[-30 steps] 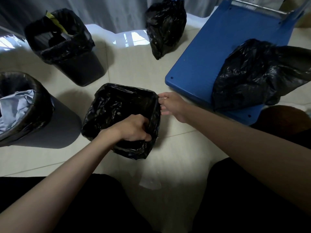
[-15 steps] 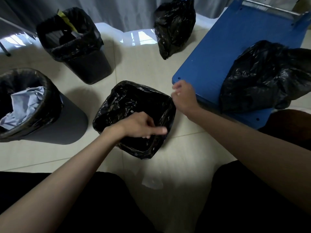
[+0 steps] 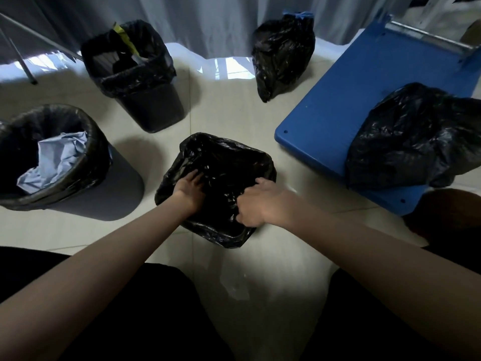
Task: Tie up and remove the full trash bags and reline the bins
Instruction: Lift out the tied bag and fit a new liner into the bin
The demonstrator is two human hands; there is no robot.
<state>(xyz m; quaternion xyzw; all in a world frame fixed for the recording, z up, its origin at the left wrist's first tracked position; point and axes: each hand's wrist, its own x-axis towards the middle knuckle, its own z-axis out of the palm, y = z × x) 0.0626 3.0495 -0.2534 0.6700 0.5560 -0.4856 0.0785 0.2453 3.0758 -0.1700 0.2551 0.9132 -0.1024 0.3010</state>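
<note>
- Left hand (image 3: 188,187): reaches into the black liner (image 3: 223,162) of the small bin (image 3: 229,238) on the floor, centre; fingers buried in the plastic, grasp not discernible.
- Right hand (image 3: 256,204): fingers curled, gripping the liner at its near right edge.
- Round bin (image 3: 114,188), left: lined, holding crumpled blue paper (image 3: 58,158).
- Square bin (image 3: 153,108), behind: lined, filled.
- Tied bag (image 3: 282,54): on the floor, rear.
- Second bag (image 3: 416,136): lying on the blue platform (image 3: 338,100).

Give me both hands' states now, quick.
Left hand: open, fingers reaching into the bin liner.
Right hand: closed, gripping the liner's near edge.
</note>
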